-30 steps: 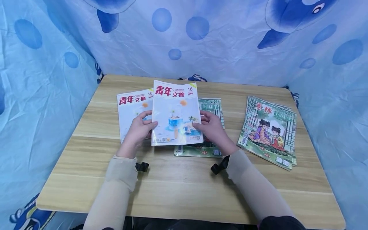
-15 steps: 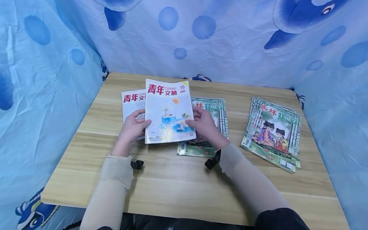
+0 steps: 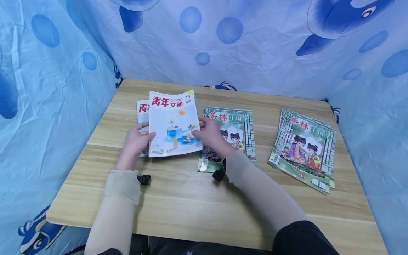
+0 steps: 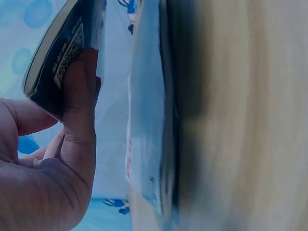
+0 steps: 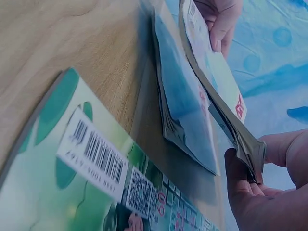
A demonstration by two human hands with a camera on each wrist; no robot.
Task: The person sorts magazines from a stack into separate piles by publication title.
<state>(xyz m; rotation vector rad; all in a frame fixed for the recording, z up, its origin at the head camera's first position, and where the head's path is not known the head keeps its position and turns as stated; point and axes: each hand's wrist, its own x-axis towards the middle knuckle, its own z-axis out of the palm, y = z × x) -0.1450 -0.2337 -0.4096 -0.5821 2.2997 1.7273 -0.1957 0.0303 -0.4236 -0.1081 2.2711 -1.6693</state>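
Both hands hold a white magazine (image 3: 173,124) with red title characters and a beach picture, raised above the table. My left hand (image 3: 134,140) pinches its left edge, thumb on the cover. On the opposite edge my right hand (image 3: 213,134) grips it, fingers tucked behind. Beneath lies a matching white magazine (image 3: 142,117), mostly hidden from the head view; the right wrist view shows a gap between the held magazine (image 5: 216,72) and the lower one (image 5: 185,96). A green magazine (image 3: 247,152) lies flat under my right wrist, partly covered by it.
A slightly fanned pile of green magazines (image 3: 302,152) lies on the right side of the wooden table (image 3: 181,209). Blue patterned curtains (image 3: 204,39) enclose the table at the back and on both sides.
Both hands have carried the white magazine leftward, over the matching one. More of the middle green magazine now shows. The head view has shifted slightly.
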